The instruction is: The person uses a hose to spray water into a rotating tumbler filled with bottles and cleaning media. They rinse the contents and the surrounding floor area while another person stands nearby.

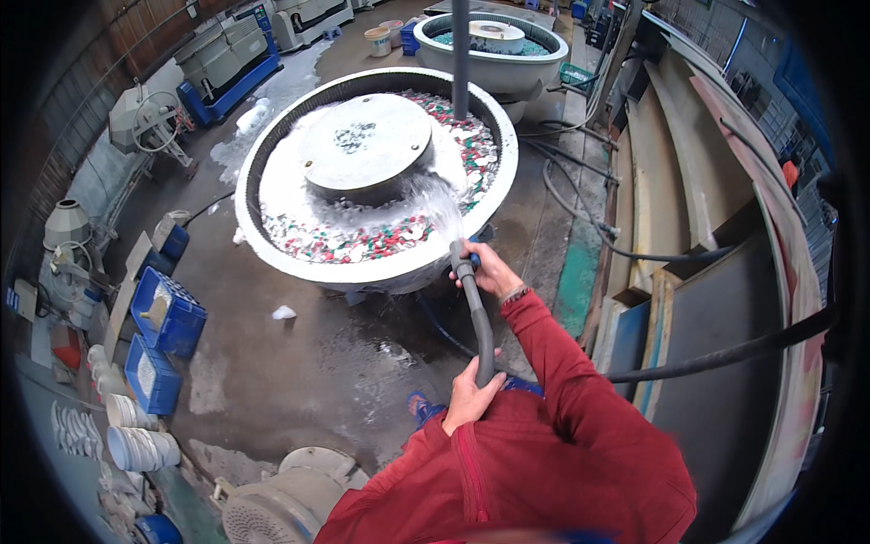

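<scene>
My left hand point(471, 395) is wrapped round the lower part of a grey hose point(480, 326). Further up, my right hand point(491, 270) grips the hose close to its nozzle, beside a small blue valve lever. Water point(439, 201) sprays from the nozzle into a large round white tub point(317, 271). Many small red, green and white pieces point(390, 240) lie in the tub, partly covered by white foam point(283, 177). A round white hub with a flat top point(367, 140) rises in its middle. The fingers' far sides are hidden behind the hose.
A second round tub point(535, 68) stands behind, with a dark upright pole point(460, 63) in front. Black hoses point(580, 218) run along the right beside leaning boards point(671, 154). Blue crates point(177, 326) and white buckets point(145, 448) line the left. The floor point(299, 363) looks wet.
</scene>
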A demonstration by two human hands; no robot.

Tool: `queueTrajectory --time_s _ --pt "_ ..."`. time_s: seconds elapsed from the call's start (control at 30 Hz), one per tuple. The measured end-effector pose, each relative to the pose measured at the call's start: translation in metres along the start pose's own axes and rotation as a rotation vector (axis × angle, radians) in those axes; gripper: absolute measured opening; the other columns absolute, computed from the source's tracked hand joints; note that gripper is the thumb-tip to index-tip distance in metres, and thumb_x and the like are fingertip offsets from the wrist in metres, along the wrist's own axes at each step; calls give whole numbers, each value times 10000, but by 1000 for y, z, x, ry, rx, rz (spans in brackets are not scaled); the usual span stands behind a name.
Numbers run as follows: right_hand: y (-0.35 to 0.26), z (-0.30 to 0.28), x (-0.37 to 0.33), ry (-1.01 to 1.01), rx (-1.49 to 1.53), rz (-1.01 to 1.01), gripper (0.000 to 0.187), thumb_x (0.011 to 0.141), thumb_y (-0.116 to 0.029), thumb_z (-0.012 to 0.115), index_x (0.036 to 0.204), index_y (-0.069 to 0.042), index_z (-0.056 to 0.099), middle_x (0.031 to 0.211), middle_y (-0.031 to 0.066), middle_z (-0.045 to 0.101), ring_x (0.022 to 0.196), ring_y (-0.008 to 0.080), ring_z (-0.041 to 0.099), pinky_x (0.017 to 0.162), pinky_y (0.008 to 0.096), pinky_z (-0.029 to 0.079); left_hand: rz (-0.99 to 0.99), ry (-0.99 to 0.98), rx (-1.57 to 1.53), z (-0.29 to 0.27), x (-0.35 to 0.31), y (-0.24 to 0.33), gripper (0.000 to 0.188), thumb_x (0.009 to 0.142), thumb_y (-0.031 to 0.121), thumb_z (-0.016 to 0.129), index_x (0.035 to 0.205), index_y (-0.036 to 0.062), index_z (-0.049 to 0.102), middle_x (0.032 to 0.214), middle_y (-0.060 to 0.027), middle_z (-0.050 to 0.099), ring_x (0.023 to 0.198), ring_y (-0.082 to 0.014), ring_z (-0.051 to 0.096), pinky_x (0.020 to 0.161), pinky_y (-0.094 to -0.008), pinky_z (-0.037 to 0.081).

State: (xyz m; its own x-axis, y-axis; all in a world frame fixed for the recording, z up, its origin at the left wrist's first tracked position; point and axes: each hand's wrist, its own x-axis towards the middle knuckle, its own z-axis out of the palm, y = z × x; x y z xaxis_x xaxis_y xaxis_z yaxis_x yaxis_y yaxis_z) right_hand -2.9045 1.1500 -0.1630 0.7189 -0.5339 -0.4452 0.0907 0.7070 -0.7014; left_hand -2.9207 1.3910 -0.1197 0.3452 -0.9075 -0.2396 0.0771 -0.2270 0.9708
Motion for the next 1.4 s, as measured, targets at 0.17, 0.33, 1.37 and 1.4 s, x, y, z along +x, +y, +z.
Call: queueTrajectory --time_s 0.17,0.33,1.37,1.4 --pt "-21 -33 -30 64 4 -3 650 712 -112 484 1309 -83 227 805 128 462 597 278 552 469 403 492 -38 -8 35 45 3 0 307 741 115 619 1046 110 591 657 -4 567 636 -59 516 619 -237 430" --pt "-45 -58 -43 37 49 -71 725 711 -115 486 1354 -97 153 899 148 451 616 286 562 473 405 495 -50 -87 -13 62 14 6 263 749 128 613 1010 112 597 682 -34 581 644 -91 534 637 -256 437" --pt "-84 -163 9 387 397 -55 284 793 -268 479 992 -67 451 761 121 491 598 306 551 473 398 439 -338 -702 -385 72 167 17 262 885 206 494 1104 100 397 604 44 350 458 -37 325 400 -179 270" --pt "-85 -170 13 419 317 -93 296 812 -305 478 992 -72 448 772 107 488 617 300 550 483 394 439 -349 -704 -359 78 176 16 356 892 196 479 1197 71 345 561 34 337 429 -51 330 376 -199 263"
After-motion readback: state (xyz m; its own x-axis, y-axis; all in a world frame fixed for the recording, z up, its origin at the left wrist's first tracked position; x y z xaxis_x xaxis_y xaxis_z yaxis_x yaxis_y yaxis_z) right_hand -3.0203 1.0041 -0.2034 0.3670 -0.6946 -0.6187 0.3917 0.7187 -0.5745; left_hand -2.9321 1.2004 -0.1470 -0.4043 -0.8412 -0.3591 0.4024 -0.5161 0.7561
